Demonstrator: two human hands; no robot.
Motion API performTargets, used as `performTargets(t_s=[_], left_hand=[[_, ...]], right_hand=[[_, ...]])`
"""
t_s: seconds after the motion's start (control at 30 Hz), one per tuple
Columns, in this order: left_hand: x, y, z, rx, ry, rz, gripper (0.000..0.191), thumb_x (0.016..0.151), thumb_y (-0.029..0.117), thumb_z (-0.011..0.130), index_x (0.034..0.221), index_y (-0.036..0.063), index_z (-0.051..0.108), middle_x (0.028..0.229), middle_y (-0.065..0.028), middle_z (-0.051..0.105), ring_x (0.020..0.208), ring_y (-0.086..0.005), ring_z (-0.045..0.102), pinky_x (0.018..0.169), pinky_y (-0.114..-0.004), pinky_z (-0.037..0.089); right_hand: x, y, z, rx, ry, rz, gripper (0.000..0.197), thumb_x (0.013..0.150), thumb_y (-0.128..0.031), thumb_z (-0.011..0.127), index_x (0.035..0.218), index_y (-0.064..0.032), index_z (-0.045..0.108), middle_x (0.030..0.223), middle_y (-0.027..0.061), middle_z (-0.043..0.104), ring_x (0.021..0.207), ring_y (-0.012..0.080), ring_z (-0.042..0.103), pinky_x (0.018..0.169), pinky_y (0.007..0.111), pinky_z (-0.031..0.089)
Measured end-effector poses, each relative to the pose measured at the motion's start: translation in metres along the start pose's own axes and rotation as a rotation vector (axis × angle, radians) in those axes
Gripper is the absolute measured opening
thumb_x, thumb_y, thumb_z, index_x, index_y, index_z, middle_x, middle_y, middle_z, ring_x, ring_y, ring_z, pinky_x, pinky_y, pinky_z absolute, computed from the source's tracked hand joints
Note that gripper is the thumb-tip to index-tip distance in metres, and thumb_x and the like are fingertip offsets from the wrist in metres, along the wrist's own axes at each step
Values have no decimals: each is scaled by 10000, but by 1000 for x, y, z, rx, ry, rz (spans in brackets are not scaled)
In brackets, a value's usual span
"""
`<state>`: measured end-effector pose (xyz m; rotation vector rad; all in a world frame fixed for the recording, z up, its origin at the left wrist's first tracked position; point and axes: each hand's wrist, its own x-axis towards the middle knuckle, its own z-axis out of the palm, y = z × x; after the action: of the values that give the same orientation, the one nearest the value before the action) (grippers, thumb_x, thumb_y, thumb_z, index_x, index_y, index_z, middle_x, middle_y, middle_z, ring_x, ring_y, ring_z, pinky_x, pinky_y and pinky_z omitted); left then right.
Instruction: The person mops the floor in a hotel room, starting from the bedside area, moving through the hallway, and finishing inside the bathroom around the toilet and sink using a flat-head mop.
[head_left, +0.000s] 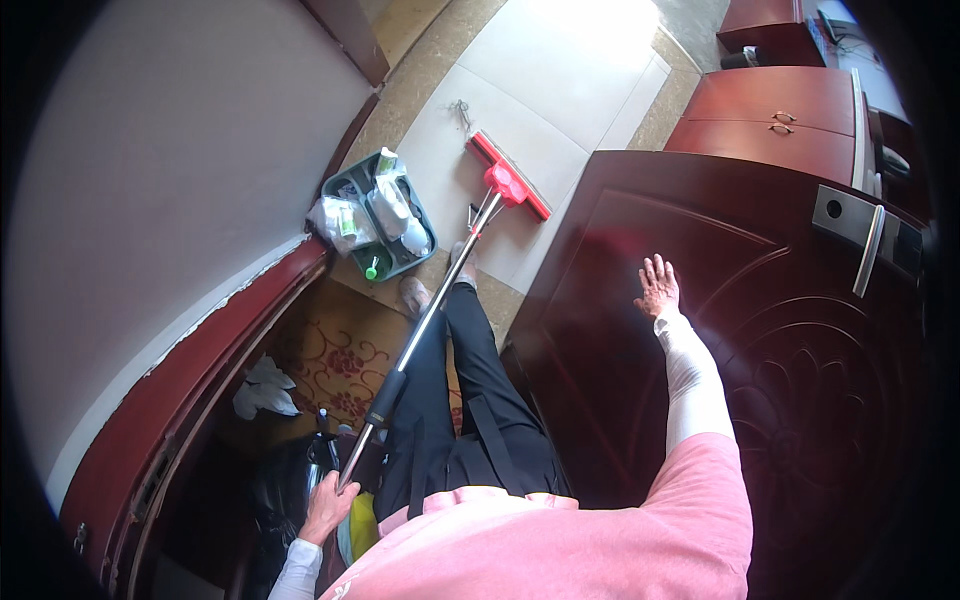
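Note:
My left hand (328, 507) grips the lower end of a mop's metal pole (431, 319). The pole runs up past a dark foam grip to a red mop head (506, 184), which rests on pale floor tiles. My right hand (658, 287), fingers slightly spread, lies flat against a dark red door (697, 225) and holds nothing. The door's metal handle (868, 251) is further right. Left of the mop head, a grey-green divided caddy (429, 225) holds plastic-wrapped items and bottles, one with a green cap.
A tuft of loose fibres (461, 112) lies beyond the mop head. Behind the door stands a red wood cabinet (757, 109). At lower left are a door frame (187, 367), white crumpled cloth (266, 390) on patterned carpet, and a black plastic bag (277, 487).

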<state>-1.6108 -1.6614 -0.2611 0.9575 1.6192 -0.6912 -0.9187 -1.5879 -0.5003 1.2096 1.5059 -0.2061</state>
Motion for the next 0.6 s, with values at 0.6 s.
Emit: performTargets(t_s=[0.6], left_hand=[[-51, 58, 25, -102, 140, 7, 399, 779, 406, 652, 773, 16, 567, 691, -232, 609, 675, -430, 602, 611, -494, 456]], right_hand=[[-41, -290, -257, 977, 695, -1221, 272, 606, -228, 654, 847, -115, 599, 924, 60, 621, 984, 255, 582, 914, 408, 408]])
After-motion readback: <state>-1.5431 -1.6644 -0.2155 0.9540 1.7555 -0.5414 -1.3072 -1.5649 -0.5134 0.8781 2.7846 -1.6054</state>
